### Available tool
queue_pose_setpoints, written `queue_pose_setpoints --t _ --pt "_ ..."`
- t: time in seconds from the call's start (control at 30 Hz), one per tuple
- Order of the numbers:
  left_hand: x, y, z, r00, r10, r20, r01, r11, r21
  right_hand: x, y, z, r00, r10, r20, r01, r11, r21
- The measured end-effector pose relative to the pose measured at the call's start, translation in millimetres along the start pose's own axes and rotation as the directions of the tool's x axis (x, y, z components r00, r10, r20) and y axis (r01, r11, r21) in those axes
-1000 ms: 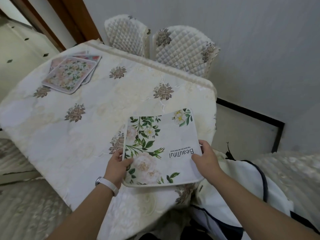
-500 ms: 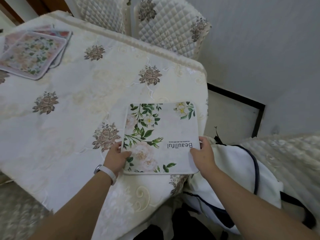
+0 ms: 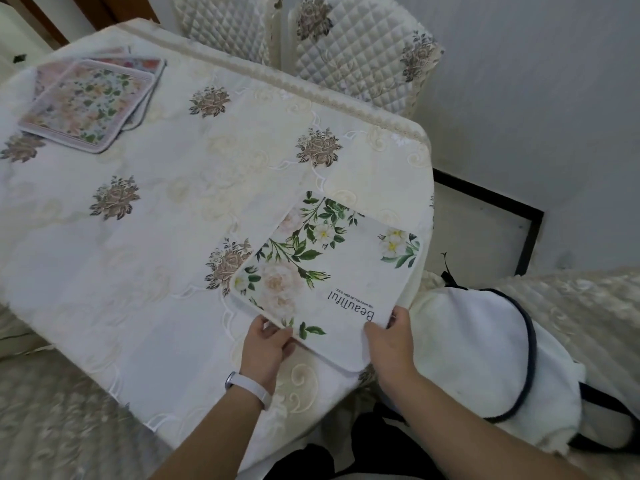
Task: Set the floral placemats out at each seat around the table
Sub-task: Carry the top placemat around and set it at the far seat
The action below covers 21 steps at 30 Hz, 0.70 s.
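A white floral placemat printed with green leaves and the word "Beautiful" lies at the table's near right corner, turned at an angle, its near corner hanging over the table edge. My left hand pinches its near left edge. My right hand grips its near right edge by the lettering. A stack of pink floral placemats rests at the far left of the table, which is covered in a cream cloth with brown flower motifs.
Two quilted chair backs stand against the table's far side. A white bag with dark trim sits on a cream covered seat to my right. A grey wall runs close along the right.
The placemat has been rotated clockwise and shifted right toward the corner. Both hands have slid from its sides to its near edge, closer together.
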<state>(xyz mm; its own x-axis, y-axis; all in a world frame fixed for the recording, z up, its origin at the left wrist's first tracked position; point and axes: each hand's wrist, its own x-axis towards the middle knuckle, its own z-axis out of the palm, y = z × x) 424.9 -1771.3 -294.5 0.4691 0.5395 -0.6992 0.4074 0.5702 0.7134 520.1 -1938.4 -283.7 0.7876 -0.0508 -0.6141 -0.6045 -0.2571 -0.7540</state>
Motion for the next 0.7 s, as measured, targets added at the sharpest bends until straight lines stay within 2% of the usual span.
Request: queue_pose_setpoints --t 0.1,0.27,0.43,0.57,0.7 --pt "0 -5 2 0.999 0.036 0.015 -0.036 0.998 -0.048 -13 5 12 0.999 -0.011 0.034 0.012 0.999 -0.034" --pt "-8 -12 4 0.992 0.119 0.047 -0.119 0.993 -0.005 -25 8 24 0.991 -0.036 0.127 0.046 0.996 -0.076" --pt "-5 1 -5 0.985 0.159 0.066 -0.161 0.987 0.028 -8 -2 15 0.995 0.003 0.095 -0.009 0.998 0.063" --pt "-3 19 -15 0.972 0.173 0.157 -0.177 0.984 0.012 23 -30 -2 0.997 0.017 0.078 -0.028 0.989 0.145" --pt "6 38 -30 0.954 0.172 0.245 -0.190 0.980 0.052 62 -56 -12 0.993 -0.022 0.114 0.016 0.999 0.051"
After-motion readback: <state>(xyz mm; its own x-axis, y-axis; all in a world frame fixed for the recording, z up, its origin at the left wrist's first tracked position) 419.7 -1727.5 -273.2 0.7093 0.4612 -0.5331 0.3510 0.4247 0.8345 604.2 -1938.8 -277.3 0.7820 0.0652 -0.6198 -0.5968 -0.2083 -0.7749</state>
